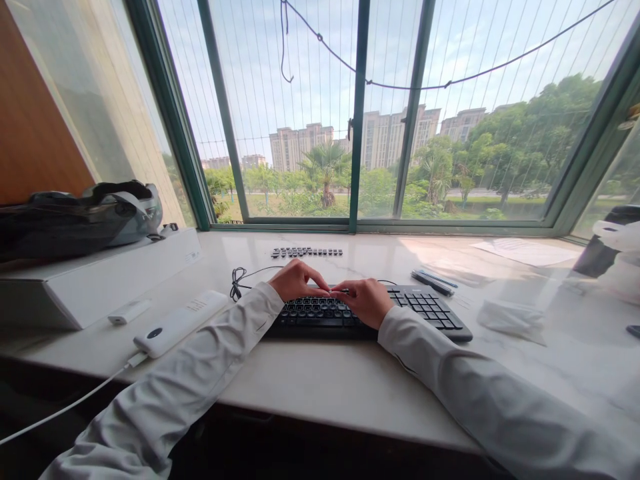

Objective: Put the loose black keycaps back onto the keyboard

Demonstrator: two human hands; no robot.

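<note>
A black keyboard (320,322) lies on the pale marble-look counter (310,387); many of its left and middle keys look stripped of their caps. Above its middle, my left hand (299,280) and my right hand (366,300) meet at the fingertips. The fingers of both are pinched together, and what they hold, if anything, is too small to make out. Loose black keycaps (307,252) lie in rows behind the keyboard, near the window.
To the left are a white power bank (183,323) with a cable, a small white device (129,311) and a white box (105,277) under a dark bag (75,220). Pens (434,283), a clear plastic bag (510,317) and paper (525,251) lie right.
</note>
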